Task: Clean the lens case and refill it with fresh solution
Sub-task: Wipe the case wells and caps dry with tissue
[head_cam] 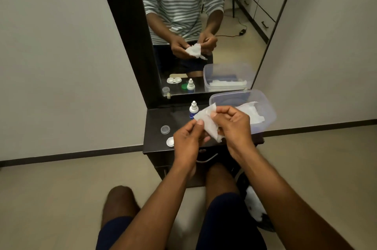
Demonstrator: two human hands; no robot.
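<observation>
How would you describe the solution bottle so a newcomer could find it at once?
On the dark table below the mirror, look beside the plastic tub, behind the tissue. The bottle stands upright, white with a blue label and nozzle tip; the nearby caps lie flat.

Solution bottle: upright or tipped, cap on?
Upright. The solution bottle stands on the dark tabletop, white nozzle pointing up, behind the tissue. Whether a cap covers the nozzle: cannot tell.

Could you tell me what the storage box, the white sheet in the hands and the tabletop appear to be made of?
Storage box: likely translucent plastic, since its contents show dimly through frosted walls. White sheet: seemingly soft tissue paper, matte, crumpling and creasing between both hands. Tabletop: dark and glossy, probably laminated or lacquered board; faint reflections show, though the core cannot be told.
</observation>
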